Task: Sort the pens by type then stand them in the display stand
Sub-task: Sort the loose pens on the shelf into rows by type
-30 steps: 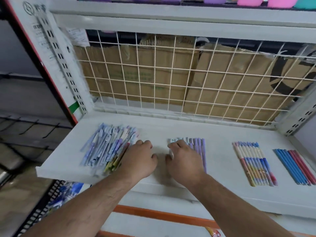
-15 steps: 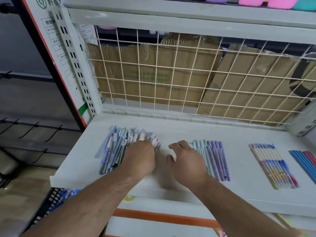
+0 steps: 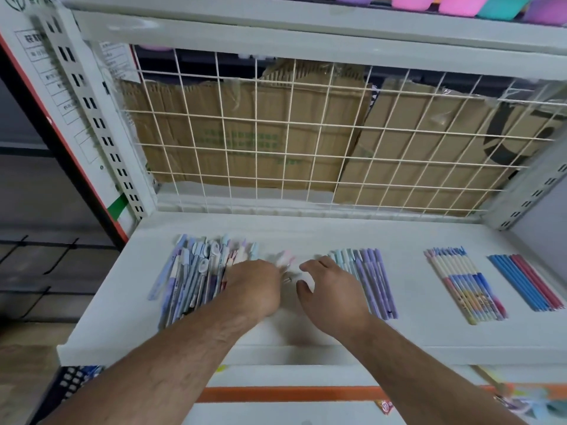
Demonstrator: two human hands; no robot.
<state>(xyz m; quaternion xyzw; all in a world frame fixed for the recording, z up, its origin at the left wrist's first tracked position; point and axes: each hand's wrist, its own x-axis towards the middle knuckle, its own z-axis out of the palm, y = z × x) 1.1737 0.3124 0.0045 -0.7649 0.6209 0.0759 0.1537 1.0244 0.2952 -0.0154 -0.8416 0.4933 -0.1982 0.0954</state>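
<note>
Purple row (image 3: 372, 280), patterned row (image 3: 463, 283), blue-red row (image 3: 526, 282) lie sorted toward three o'clock; mixed pile (image 3: 196, 277) at nine o'clock on the shelf (image 3: 337, 332) awaits. Left hand (image 3: 254, 286) covers its edge, grip hidden; right hand (image 3: 333, 292) loose, empty.

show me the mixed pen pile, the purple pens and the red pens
mixed pen pile (image 3: 196, 280), head view, middle of the pile
purple pens (image 3: 376, 283), head view, mid barrels
red pens (image 3: 538, 282), head view, mid barrels

Bare shelf (image 3: 408, 240) strip between purple pens (image 3: 376, 280) and patterned pens (image 3: 463, 283): passable. Wire grid (image 3: 306, 133) closes the back. Mixed pile (image 3: 196, 277) crowds the left. Front edge open.
</note>
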